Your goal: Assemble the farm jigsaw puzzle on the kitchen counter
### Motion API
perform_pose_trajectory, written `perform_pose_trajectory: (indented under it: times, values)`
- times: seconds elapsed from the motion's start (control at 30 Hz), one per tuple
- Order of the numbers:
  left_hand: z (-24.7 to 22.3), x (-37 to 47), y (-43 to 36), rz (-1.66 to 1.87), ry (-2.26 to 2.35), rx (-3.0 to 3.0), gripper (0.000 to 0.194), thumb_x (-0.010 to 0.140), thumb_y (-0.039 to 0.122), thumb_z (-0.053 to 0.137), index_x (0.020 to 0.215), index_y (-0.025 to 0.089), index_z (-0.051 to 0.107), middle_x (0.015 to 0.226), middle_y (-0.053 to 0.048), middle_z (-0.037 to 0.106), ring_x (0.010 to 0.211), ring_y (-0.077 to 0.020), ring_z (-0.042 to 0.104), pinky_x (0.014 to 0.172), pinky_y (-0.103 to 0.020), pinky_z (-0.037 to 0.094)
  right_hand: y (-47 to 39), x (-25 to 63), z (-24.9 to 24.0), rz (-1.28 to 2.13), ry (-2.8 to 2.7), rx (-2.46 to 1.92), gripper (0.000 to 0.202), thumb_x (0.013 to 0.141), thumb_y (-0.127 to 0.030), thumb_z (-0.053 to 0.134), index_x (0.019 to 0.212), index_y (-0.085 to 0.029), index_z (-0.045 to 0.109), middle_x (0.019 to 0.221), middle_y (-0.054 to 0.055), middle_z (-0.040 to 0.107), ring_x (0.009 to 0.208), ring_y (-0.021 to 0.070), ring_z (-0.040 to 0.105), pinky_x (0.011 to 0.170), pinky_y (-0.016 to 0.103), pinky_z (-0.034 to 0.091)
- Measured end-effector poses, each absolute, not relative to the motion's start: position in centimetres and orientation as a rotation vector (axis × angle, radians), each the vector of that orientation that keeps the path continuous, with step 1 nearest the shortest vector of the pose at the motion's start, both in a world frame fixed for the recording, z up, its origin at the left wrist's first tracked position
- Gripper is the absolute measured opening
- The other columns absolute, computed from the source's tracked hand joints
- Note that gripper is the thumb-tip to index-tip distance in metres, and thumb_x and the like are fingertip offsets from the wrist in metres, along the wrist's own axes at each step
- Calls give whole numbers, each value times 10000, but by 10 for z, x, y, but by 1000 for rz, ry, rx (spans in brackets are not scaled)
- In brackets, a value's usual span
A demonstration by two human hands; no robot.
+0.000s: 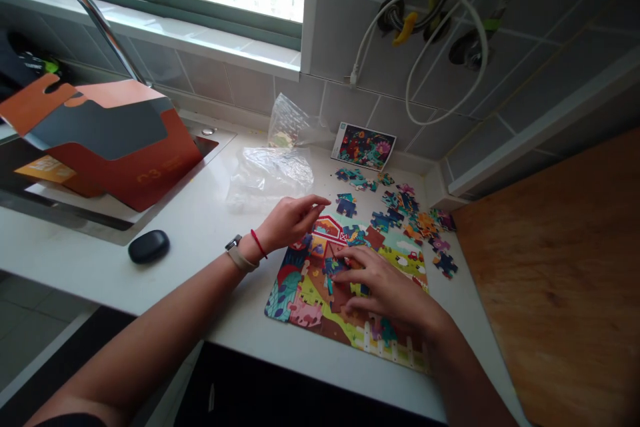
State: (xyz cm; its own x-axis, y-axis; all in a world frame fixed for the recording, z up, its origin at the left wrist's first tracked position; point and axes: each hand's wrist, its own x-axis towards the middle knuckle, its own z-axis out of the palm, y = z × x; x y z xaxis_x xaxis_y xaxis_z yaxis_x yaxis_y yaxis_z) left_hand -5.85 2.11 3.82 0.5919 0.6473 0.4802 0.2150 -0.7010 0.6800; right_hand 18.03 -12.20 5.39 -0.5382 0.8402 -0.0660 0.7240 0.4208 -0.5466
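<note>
A jigsaw puzzle board with a printed farm scene lies on the counter, some pieces set along its left side. Over its middle is my right hand, fingers spread and fingertips down at several dark blue puzzle pieces; nothing is plainly gripped. Just above the board's upper left edge hovers my left hand, its index finger stretched out and the others loosely bent, nothing seen in it. Beyond the fingers sits a joined pair of blue pieces. More loose pieces are heaped at the board's far right.
A picture card leans on the tiled wall. Clear plastic bags lie behind my left hand. An orange box stands over the sink at left, near a black oval case. A wooden panel borders the right.
</note>
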Motion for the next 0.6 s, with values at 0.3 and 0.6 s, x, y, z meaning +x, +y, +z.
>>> perform_pose_trajectory:
  times: [0.3, 0.6]
  values:
    - [34, -110, 1, 1148, 416, 2554, 136, 1013, 189, 576, 1070, 187, 700, 651, 30, 673, 493, -88, 553, 507, -237, 434, -117, 170, 40, 656, -2340, -1394, 497, 790, -332, 919, 1263, -339, 767, 1459, 99, 631, 1342, 323, 589, 1115, 522, 523]
    - [24, -124, 18, 558, 276, 2524, 347, 907, 442, 803, 1188, 244, 753, 1333, -130, 667, 1246, -284, 617, 1072, -462, 531, -113, 157, 26, 559, -2294, -1415, 459, 848, -364, 869, 1290, -345, 750, 1493, 99, 600, 1397, 351, 532, 1145, 601, 492]
